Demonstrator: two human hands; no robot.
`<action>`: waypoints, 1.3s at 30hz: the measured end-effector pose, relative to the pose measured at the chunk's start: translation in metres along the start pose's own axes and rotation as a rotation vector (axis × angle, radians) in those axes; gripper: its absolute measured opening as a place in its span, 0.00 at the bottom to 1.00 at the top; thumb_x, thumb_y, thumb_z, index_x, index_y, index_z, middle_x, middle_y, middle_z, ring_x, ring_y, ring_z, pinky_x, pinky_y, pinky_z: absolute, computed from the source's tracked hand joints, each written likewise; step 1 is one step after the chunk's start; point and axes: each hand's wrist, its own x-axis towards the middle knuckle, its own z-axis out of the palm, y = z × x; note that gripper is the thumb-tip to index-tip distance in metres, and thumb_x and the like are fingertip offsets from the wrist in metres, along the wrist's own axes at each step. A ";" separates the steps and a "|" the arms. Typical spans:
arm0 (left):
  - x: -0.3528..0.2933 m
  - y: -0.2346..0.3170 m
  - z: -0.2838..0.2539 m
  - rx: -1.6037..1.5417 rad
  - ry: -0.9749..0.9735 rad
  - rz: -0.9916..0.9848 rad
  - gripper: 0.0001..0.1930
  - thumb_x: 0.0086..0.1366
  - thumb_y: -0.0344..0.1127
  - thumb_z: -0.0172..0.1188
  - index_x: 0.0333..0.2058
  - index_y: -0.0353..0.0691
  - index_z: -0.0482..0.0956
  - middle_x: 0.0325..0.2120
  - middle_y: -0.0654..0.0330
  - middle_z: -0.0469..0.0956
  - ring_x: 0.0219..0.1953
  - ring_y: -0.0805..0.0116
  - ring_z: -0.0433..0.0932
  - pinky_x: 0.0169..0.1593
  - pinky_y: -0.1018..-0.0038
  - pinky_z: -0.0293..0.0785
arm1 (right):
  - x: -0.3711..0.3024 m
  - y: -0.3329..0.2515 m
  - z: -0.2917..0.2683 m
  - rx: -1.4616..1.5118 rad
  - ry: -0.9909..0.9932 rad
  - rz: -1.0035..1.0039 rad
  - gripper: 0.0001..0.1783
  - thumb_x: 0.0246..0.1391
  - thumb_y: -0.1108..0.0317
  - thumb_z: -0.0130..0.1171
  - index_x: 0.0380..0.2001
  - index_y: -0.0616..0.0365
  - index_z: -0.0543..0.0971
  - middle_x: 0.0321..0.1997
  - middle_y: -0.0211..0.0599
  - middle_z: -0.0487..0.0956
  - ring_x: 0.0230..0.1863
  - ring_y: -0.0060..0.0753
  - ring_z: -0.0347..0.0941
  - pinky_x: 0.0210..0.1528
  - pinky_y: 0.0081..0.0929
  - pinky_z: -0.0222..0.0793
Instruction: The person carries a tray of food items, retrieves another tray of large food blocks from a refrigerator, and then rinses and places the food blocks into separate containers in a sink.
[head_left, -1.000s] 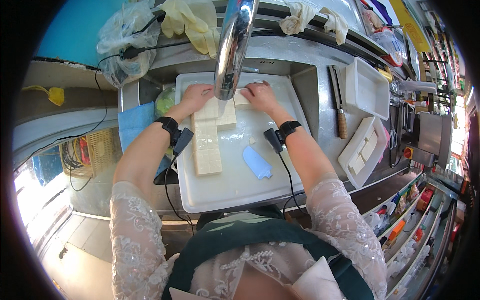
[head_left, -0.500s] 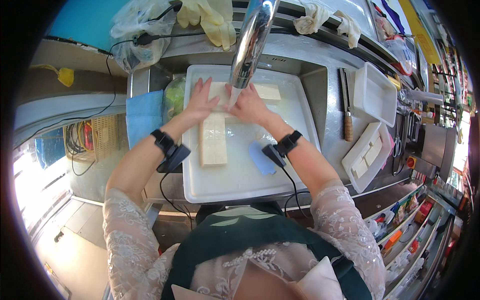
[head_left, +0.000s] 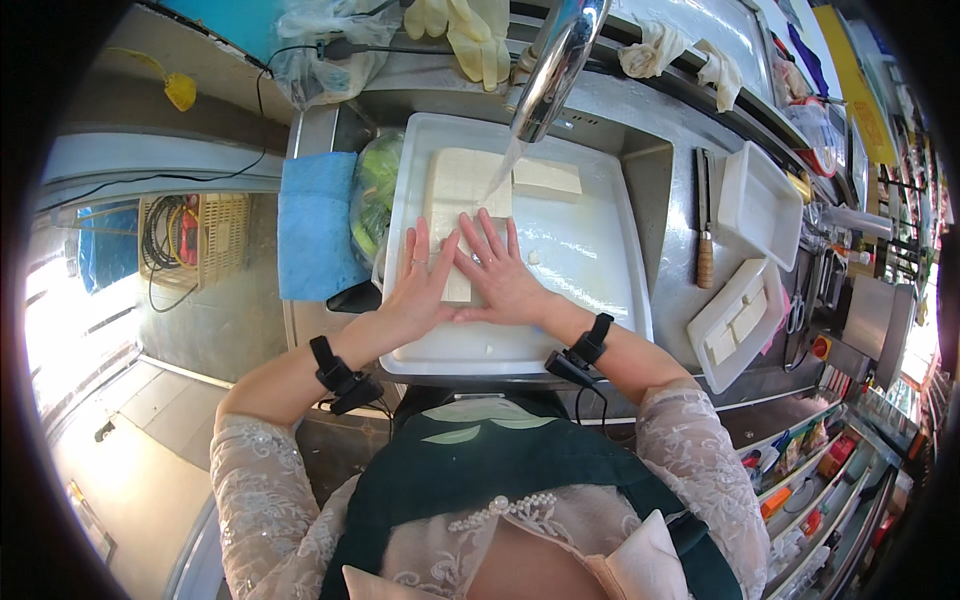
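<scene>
**Both palms flat on the long tofu slab**

Head view, looking straight down: a big white tray (head_left: pixel 600 260) sits over the sink, and on it lies a long pale tofu slab (head_left: pixel 462 200). Its long axis runs away from the person, far end up near the tap, near end under the hands. A smaller tofu block (head_left: pixel 546 180) lies just beside it on the right, at the far end, set crosswise. The steel faucet (head_left: pixel 552 70) hangs above, and a thin stream of water falls onto the slab's far part.

The left hand (head_left: pixel 420 290) is spread flat, palm down, fingers straight and fanned, pointing away from the body, resting on the slab's near left side. The right hand (head_left: pixel 500 275) matches it: palm down, fingers stretched wide, pressing on the near end and overlapping the left thumb side. Neither hand is curled around anything; both lie open on top of the tofu. Both forearms come in from below, angled inward, each with a black wrist strap.

Left of the tray, a blue cloth (head_left: pixel 318 225) and a bag of greens (head_left: pixel 372 195). To the right, a knife (head_left: pixel 705 225) with a wooden handle lies on the steel counter, then a white tub (head_left: pixel 755 190) and a white dish (head_left: pixel 740 320) holding cut tofu pieces. Yellow rubber gloves (head_left: pixel 465 30) hang at the back.
</scene>
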 end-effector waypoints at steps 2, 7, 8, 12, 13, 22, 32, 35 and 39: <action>0.004 -0.004 0.008 -0.005 -0.013 -0.021 0.55 0.49 0.37 0.71 0.67 0.43 0.38 0.64 0.32 0.22 0.66 0.27 0.32 0.65 0.46 0.48 | 0.004 0.000 0.001 -0.130 -0.023 0.057 0.55 0.41 0.32 0.57 0.65 0.55 0.54 0.72 0.57 0.38 0.71 0.67 0.27 0.63 0.74 0.30; 0.010 -0.006 0.019 0.007 0.065 -0.024 0.55 0.49 0.33 0.71 0.67 0.43 0.38 0.65 0.35 0.26 0.67 0.30 0.34 0.66 0.49 0.49 | 0.005 0.007 0.002 -0.138 0.011 0.072 0.54 0.41 0.31 0.57 0.64 0.55 0.56 0.72 0.56 0.41 0.72 0.66 0.29 0.63 0.74 0.30; 0.011 -0.006 0.021 0.006 0.064 -0.021 0.55 0.49 0.33 0.71 0.67 0.43 0.38 0.65 0.35 0.26 0.67 0.30 0.34 0.66 0.49 0.49 | 0.005 0.007 0.002 -0.140 0.014 0.074 0.54 0.41 0.31 0.57 0.64 0.54 0.56 0.71 0.56 0.42 0.72 0.66 0.30 0.64 0.73 0.30; 0.018 -0.008 0.021 -0.022 0.060 -0.020 0.53 0.52 0.30 0.67 0.67 0.42 0.36 0.64 0.33 0.24 0.66 0.27 0.32 0.65 0.48 0.50 | 0.008 0.014 0.002 -0.167 0.042 0.076 0.55 0.40 0.31 0.57 0.65 0.54 0.56 0.71 0.56 0.43 0.72 0.64 0.31 0.64 0.71 0.30; 0.019 -0.008 0.021 -0.027 0.068 -0.027 0.53 0.51 0.29 0.67 0.67 0.43 0.37 0.64 0.33 0.24 0.66 0.27 0.32 0.65 0.48 0.50 | 0.008 0.015 0.002 -0.170 0.054 0.068 0.55 0.40 0.31 0.58 0.65 0.54 0.56 0.71 0.55 0.43 0.72 0.64 0.31 0.65 0.70 0.30; 0.019 0.002 0.010 -0.054 0.032 -0.053 0.52 0.51 0.25 0.67 0.67 0.48 0.40 0.65 0.37 0.23 0.66 0.30 0.34 0.65 0.52 0.54 | 0.005 0.061 -0.017 -0.116 0.097 0.096 0.52 0.39 0.46 0.68 0.64 0.56 0.57 0.71 0.54 0.45 0.72 0.61 0.36 0.67 0.65 0.33; 0.021 -0.006 0.017 0.077 0.032 0.022 0.49 0.49 0.25 0.68 0.66 0.46 0.48 0.67 0.44 0.28 0.67 0.32 0.34 0.66 0.52 0.52 | 0.031 0.098 -0.004 -0.342 0.176 0.127 0.41 0.47 0.52 0.61 0.62 0.57 0.60 0.66 0.49 0.60 0.69 0.48 0.50 0.69 0.57 0.36; 0.022 -0.008 0.018 0.077 0.068 0.048 0.48 0.49 0.25 0.68 0.66 0.46 0.48 0.67 0.43 0.29 0.67 0.31 0.35 0.66 0.52 0.52 | 0.030 0.093 0.000 -0.374 0.181 0.168 0.41 0.47 0.52 0.61 0.61 0.58 0.60 0.65 0.48 0.60 0.69 0.49 0.50 0.69 0.58 0.37; 0.023 -0.007 0.017 0.098 0.046 0.042 0.47 0.49 0.25 0.68 0.66 0.45 0.49 0.67 0.42 0.30 0.66 0.30 0.35 0.65 0.51 0.52 | 0.033 0.095 0.002 -0.425 0.185 0.123 0.40 0.48 0.52 0.60 0.60 0.60 0.61 0.64 0.49 0.61 0.68 0.51 0.51 0.68 0.60 0.38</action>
